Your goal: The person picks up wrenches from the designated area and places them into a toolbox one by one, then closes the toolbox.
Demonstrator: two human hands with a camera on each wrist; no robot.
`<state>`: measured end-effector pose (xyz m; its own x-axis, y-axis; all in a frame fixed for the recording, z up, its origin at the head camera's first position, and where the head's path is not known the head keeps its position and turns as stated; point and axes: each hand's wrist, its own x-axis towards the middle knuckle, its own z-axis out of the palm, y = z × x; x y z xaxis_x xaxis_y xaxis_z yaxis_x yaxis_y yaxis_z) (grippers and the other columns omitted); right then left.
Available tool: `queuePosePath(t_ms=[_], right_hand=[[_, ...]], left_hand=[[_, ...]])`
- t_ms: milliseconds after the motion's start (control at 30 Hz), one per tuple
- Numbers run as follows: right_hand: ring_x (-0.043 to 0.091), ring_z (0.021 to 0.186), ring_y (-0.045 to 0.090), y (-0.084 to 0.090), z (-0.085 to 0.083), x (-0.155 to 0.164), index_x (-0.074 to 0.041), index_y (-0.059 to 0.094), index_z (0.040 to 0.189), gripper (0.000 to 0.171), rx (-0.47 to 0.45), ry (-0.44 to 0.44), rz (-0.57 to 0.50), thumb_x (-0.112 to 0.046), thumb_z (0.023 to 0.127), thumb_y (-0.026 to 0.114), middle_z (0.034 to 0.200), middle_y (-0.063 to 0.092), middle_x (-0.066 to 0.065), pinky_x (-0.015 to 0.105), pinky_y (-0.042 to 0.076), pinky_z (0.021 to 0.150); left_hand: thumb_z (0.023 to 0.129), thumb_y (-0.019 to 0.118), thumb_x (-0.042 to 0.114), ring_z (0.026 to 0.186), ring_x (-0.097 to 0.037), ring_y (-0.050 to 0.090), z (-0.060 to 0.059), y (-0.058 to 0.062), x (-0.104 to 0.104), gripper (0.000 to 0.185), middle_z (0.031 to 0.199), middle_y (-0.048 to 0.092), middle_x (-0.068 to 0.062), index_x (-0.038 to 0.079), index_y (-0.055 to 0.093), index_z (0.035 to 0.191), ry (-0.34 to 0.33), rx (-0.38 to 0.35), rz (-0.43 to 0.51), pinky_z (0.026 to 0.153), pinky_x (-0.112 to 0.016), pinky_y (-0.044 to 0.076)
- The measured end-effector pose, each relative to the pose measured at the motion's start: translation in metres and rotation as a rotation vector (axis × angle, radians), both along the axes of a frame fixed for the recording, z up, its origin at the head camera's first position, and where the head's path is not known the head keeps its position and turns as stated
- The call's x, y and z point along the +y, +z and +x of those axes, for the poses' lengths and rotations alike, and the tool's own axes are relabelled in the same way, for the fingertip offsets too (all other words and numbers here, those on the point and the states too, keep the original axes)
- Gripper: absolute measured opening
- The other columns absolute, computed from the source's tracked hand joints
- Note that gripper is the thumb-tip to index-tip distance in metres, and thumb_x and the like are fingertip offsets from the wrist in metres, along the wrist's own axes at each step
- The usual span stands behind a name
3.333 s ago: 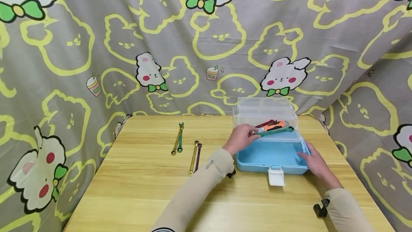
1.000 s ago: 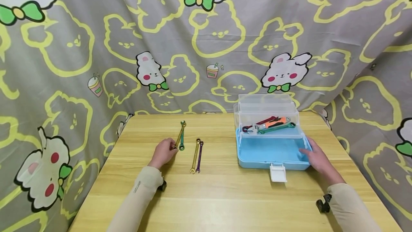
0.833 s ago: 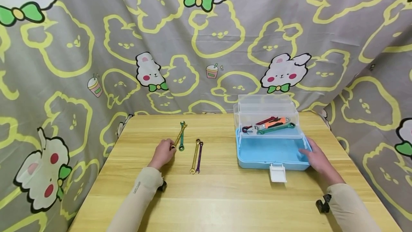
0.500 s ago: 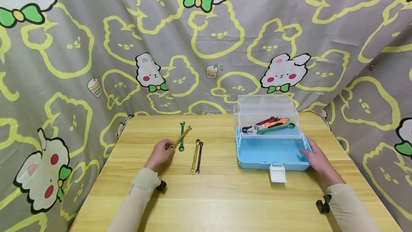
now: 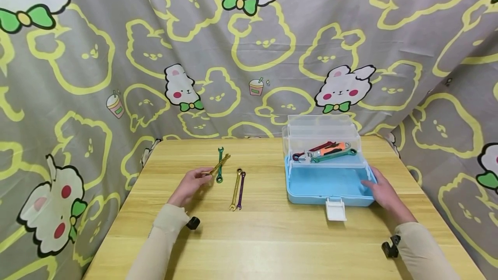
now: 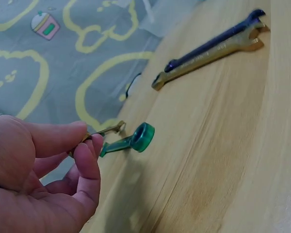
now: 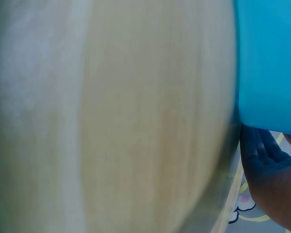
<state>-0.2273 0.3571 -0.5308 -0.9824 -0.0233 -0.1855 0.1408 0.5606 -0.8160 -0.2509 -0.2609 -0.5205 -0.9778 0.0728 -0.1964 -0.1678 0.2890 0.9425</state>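
My left hand (image 5: pixel 202 175) pinches the near end of a gold wrench (image 5: pixel 224 160) between thumb and fingers and holds it just above the table. The wrench's far end crosses over a green wrench (image 5: pixel 220 152) lying flat. In the left wrist view the hand (image 6: pixel 87 138) pinches the gold wrench (image 6: pixel 112 128) beside the green wrench's ring end (image 6: pixel 138 138). My right hand (image 5: pixel 369 185) holds the right front corner of an open blue toolbox (image 5: pixel 328 185). The box wall (image 7: pixel 269 63) and my fingers (image 7: pixel 271 179) show in the right wrist view.
A second gold wrench (image 5: pixel 235 188) and a purple wrench (image 5: pixel 241 189) lie side by side on the wooden table (image 5: pixel 272 245). The toolbox's clear raised tray (image 5: pixel 323 135) holds several tools. A cartoon-print cloth (image 5: pixel 116 55) hangs behind and around the table.
My left hand left the toolbox tray, reached the left pair of wrenches, pinched the gold one and swung it up across the green one. The right hand stayed on the box.
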Motion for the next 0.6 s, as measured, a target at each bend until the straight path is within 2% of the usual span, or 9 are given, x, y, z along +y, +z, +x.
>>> queuePosePath(t_ms=[267,433,600], right_hand=[[0.064,0.150,0.000,0.000,0.000,0.000,0.001,-0.005,0.163,0.071,-0.004,-0.002,-0.014,-0.022,0.112,0.038,0.166,0.000,0.038,0.081,0.005,0.115],[0.064,0.150,0.000,0.000,0.001,0.000,0.001,-0.005,0.164,0.071,-0.006,-0.002,-0.013,-0.023,0.112,0.037,0.166,-0.001,0.038,0.081,0.005,0.115],[0.064,0.150,0.001,-0.002,0.001,0.001,0.001,-0.004,0.164,0.071,0.004,-0.001,-0.010,-0.023,0.112,0.038,0.165,0.001,0.039,0.081,0.006,0.115]], left_hand=[[0.104,0.064,0.021,0.119,-0.027,0.055,0.003,0.003,-0.002,0.045,0.128,0.059,-0.009,0.010,0.058,0.147,0.029,-0.010,0.034,0.100,-0.038,0.052],[0.103,0.066,0.023,0.118,-0.024,0.054,0.006,0.009,-0.002,0.046,0.127,0.058,-0.005,0.013,0.058,0.148,0.035,0.007,0.078,0.106,-0.045,0.049],[0.103,0.066,0.022,0.114,-0.023,0.054,0.009,0.012,-0.001,0.046,0.122,0.058,-0.004,0.013,0.058,0.148,0.022,0.024,0.104,0.106,-0.050,0.047]])
